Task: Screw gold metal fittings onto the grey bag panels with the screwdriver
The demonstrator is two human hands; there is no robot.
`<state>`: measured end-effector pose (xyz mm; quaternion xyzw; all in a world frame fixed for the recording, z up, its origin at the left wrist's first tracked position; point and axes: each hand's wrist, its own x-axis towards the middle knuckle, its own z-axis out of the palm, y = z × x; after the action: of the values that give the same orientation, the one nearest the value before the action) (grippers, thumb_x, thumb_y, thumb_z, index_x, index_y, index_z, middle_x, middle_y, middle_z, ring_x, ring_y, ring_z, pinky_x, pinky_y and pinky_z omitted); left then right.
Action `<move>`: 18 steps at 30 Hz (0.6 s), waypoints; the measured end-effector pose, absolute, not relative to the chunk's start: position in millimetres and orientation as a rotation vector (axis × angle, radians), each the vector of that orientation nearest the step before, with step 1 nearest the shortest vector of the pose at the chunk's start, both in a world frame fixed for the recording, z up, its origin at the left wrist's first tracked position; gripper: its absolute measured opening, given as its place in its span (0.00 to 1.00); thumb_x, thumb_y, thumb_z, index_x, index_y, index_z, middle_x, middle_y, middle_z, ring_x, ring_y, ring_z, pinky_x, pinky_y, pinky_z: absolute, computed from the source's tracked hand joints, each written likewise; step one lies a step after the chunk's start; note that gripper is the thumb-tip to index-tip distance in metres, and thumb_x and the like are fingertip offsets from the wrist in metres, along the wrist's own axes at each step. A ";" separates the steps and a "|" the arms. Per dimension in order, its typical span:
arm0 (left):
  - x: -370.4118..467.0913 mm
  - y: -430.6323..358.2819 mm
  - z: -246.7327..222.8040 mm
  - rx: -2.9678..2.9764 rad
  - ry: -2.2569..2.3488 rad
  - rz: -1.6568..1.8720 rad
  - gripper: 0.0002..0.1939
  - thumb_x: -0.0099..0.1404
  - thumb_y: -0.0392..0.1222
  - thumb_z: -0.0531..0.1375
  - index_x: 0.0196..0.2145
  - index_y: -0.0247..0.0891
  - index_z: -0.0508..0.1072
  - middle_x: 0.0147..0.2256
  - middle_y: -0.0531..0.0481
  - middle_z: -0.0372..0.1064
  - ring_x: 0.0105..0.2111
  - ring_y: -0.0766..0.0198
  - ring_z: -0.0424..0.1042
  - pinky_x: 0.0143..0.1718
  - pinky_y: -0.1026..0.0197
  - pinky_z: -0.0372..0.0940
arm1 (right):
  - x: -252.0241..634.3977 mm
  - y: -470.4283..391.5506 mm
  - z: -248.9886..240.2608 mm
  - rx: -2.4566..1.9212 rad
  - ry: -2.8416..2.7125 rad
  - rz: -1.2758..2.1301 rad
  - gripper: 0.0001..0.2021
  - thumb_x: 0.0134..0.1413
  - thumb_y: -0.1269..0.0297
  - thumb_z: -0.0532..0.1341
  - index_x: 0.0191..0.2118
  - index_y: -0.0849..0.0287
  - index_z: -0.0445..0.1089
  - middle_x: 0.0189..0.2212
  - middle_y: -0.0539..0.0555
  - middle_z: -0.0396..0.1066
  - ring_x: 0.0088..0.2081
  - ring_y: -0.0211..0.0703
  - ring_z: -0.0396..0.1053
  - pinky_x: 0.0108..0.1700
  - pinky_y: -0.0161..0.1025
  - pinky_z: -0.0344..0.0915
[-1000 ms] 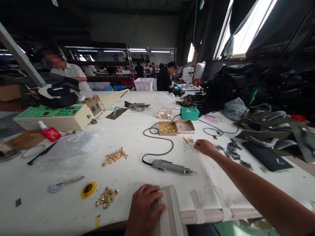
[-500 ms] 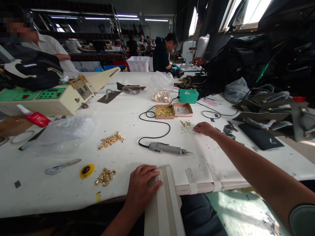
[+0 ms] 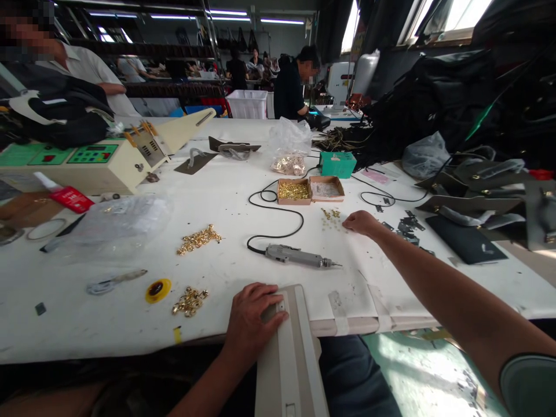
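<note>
Two hands are placed well apart: a beige panel (image 3: 290,352) is partly covered by the left hand (image 3: 252,317), its thumb and fingers apart, while gold bits (image 3: 336,214) are scattered just left of the fingertips of the right hand (image 3: 361,223). Whether anything is pinched by those fingers cannot be told. A driver (image 3: 295,255) is laid beyond the left fingers.

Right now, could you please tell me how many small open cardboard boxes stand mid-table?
2: the left box holds small gold pieces; the right box beside it looks pale inside.
</note>
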<state>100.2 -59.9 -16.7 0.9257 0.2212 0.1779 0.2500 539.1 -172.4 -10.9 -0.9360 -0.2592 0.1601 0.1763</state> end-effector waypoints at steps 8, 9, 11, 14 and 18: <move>101.5 -59.5 -15.9 2.497 0.604 0.485 0.14 0.58 0.40 0.72 0.43 0.49 0.83 0.52 0.51 0.79 0.56 0.45 0.72 0.57 0.39 0.65 | 520.1 -181.7 -9.8 -2.723 -0.816 0.234 0.11 0.55 0.54 0.65 0.40 0.52 0.81 0.39 0.53 0.80 0.38 0.46 0.73 0.33 0.36 0.59; 101.6 -59.7 -15.8 2.494 0.606 0.481 0.14 0.58 0.40 0.72 0.43 0.50 0.83 0.52 0.51 0.79 0.56 0.45 0.72 0.57 0.39 0.65 | 518.3 -183.4 -9.9 -2.727 -0.851 0.209 0.12 0.56 0.54 0.64 0.40 0.51 0.81 0.42 0.54 0.80 0.39 0.47 0.73 0.34 0.37 0.59; 101.6 -60.1 -15.6 2.494 0.610 0.474 0.14 0.58 0.40 0.72 0.43 0.50 0.83 0.52 0.52 0.79 0.56 0.45 0.71 0.57 0.38 0.65 | 516.7 -186.7 -9.8 -2.717 -0.940 0.178 0.12 0.58 0.54 0.63 0.40 0.51 0.81 0.46 0.54 0.80 0.43 0.49 0.73 0.36 0.37 0.59; 101.4 -60.4 -15.9 2.502 0.612 0.481 0.14 0.58 0.40 0.72 0.43 0.50 0.83 0.51 0.52 0.79 0.56 0.45 0.72 0.57 0.39 0.65 | 520.5 -190.7 -8.5 -2.680 -1.068 0.183 0.11 0.59 0.56 0.62 0.39 0.50 0.82 0.48 0.52 0.79 0.46 0.48 0.73 0.38 0.37 0.60; 101.5 -60.0 -16.8 2.508 0.597 0.498 0.14 0.58 0.40 0.72 0.43 0.50 0.83 0.52 0.51 0.79 0.56 0.46 0.71 0.56 0.40 0.65 | 533.3 -191.5 -5.5 -2.661 -1.125 0.248 0.09 0.56 0.57 0.66 0.39 0.50 0.83 0.44 0.50 0.81 0.41 0.45 0.74 0.38 0.36 0.62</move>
<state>101.5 -60.0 -16.8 0.9235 0.2200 0.1833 0.2551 533.3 -191.5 -5.5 -0.9110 -0.3851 0.0848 0.1209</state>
